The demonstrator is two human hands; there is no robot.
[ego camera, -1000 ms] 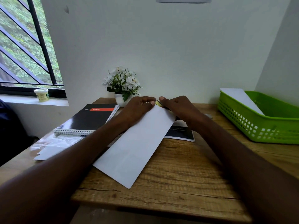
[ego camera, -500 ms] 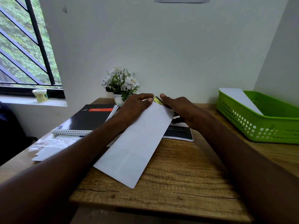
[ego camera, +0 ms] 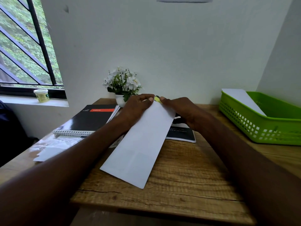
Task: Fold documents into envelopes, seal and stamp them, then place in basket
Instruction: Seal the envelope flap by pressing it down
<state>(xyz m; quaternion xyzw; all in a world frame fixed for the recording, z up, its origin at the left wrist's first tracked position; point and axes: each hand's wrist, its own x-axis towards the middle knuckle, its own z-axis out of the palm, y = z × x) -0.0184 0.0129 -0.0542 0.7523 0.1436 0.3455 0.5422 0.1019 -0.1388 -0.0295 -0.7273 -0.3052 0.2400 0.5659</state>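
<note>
Both hands are up at the far end of the white envelope (ego camera: 140,144), which lies flat and slanted on the wooden desk (ego camera: 187,176), its near corner pointing toward the front edge; lying flat gives a firm bed for pressing a stamp down. The left hand (ego camera: 137,108) rests on the envelope's far left corner, fingers curled over that edge, most likely pinning the paper so it cannot skid; the right hand (ego camera: 180,110) sits at the far right corner with its thumb reaching inward. Between the 2 thumbs sits a small yellow-green stamp (ego camera: 157,99), right at the top edge; both thumbs touch it, though whether it is already stuck down I cannot tell. My read: this is the stamping step, with sealing apparently done, since no open flap shows.

Over on the right stands the green basket (ego camera: 263,128), well apart from the hands, with 1 white envelope (ego camera: 242,100) already leaning inside; that is where this one should go next. Under the envelope's far end lies a dark printed card (ego camera: 182,133); left of it sit a black spiral notebook (ego camera: 91,119) and loose white sheets (ego camera: 48,152); behind stands a small flower pot (ego camera: 121,85).
</note>
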